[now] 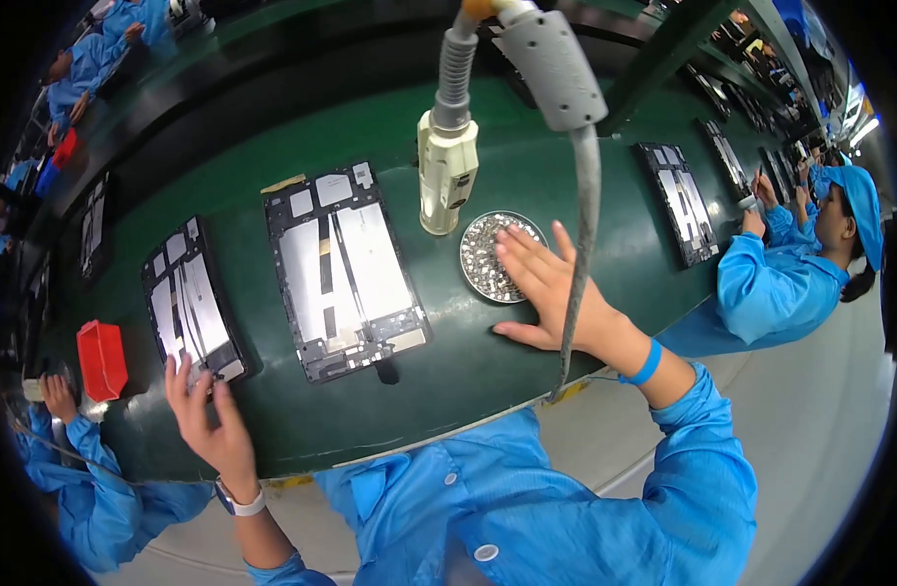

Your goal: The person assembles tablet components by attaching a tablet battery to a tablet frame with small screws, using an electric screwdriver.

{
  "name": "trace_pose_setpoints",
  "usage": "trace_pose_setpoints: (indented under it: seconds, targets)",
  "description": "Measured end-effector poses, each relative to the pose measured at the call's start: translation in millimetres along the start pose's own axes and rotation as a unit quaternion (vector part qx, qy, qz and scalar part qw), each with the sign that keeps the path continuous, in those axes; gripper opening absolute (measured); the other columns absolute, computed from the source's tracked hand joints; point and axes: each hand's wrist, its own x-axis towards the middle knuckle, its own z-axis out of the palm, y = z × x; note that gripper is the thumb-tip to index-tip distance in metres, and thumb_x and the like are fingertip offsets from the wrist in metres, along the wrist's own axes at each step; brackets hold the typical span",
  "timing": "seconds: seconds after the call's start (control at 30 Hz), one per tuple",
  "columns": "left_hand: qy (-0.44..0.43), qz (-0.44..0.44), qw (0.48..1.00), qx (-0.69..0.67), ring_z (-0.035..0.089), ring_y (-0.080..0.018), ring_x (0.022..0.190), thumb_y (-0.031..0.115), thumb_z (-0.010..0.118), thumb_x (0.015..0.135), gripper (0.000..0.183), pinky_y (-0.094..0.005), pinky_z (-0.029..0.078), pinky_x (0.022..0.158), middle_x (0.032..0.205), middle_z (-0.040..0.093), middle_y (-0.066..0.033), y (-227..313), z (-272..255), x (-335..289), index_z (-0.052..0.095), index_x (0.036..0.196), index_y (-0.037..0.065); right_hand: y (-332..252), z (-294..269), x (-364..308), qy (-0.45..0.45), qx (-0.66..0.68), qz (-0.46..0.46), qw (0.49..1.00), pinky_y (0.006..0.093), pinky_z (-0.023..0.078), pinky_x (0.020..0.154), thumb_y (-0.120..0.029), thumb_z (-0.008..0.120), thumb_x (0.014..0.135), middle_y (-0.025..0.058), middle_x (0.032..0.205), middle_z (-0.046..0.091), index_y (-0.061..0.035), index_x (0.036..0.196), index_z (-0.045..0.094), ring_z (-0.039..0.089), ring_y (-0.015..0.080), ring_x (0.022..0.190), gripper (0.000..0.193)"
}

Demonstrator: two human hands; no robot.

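Observation:
My right hand (551,283) reaches over a round dish (465,276) full of small shiny metal parts (486,252). Its fingers are stretched out, and the fingertips lie on or just above the parts. My left hand (209,420), fingers apart, is at the near end of an opened tablet (188,303) with a silver battery. Whether its fingertips touch that tablet I cannot tell. Between my hands lies a larger-looking opened tablet (346,278) with white battery panels and a dark frame. A pale electric screwdriver (448,176) hangs upright just left of the dish.
A grey cable (587,186) hangs down past my right hand. More opened tablets (677,203) lie along the green bench (448,361). A red bin (102,359) stands at the left. Co-workers in blue sit on both sides, one (790,254) at the right.

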Motion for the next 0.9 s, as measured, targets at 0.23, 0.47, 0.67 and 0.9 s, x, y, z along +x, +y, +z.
trace_pose_setpoints:
  seconds: [0.23,0.47,0.67,0.9]
  targets:
    - [-0.241,0.292,0.919,-0.104,0.057,-0.0377,0.122,0.0,0.072,0.073,0.028,-0.0469,0.049,0.098,0.127,0.063,-0.0138,72.1,39.0,33.7,0.069,0.101,0.004,-18.9,4.3,-13.6,0.024,0.038,-0.02,0.999,0.0648,0.025,0.112,-0.039,0.078,0.075,0.0212,0.153,0.038,-0.0038,0.143,0.047,0.036,0.0392,0.143,0.083]
    - [-0.257,0.479,0.836,-0.074,0.062,-0.0284,0.111,0.007,0.065,0.077,0.029,-0.0408,0.054,0.09,0.125,0.064,-0.0124,93.1,68.9,39.2,0.068,0.105,0.003,-0.5,23.8,17.1,0.182,0.07,0.091,0.977,0.0527,0.044,0.101,-0.04,0.086,0.067,0.0322,0.143,0.04,-0.0016,0.14,0.049,0.045,0.0486,0.125,0.09]
    - [-0.224,0.473,0.842,-0.13,0.066,-0.0285,0.095,0.004,0.068,0.075,0.026,-0.0366,0.057,0.077,0.109,0.067,-0.0146,89.8,89.1,35.8,0.068,0.1,-0.002,2.7,27.3,17.4,0.189,0.067,0.085,0.976,0.0531,0.045,0.1,-0.042,0.085,0.069,0.0311,0.142,0.042,-0.0021,0.139,0.05,0.046,0.0484,0.124,0.088]
    - [-0.214,0.294,0.91,-0.198,0.063,-0.0306,0.09,0.0,0.08,0.067,0.028,-0.0383,0.055,0.073,0.104,0.066,-0.0128,104.2,96.3,28.7,0.067,0.092,-0.002,0.2,24.4,16.6,0.186,0.089,0.061,0.977,0.0497,0.048,0.098,-0.038,0.088,0.065,0.0267,0.137,0.049,-0.0017,0.137,0.052,0.05,0.0454,0.122,0.088]
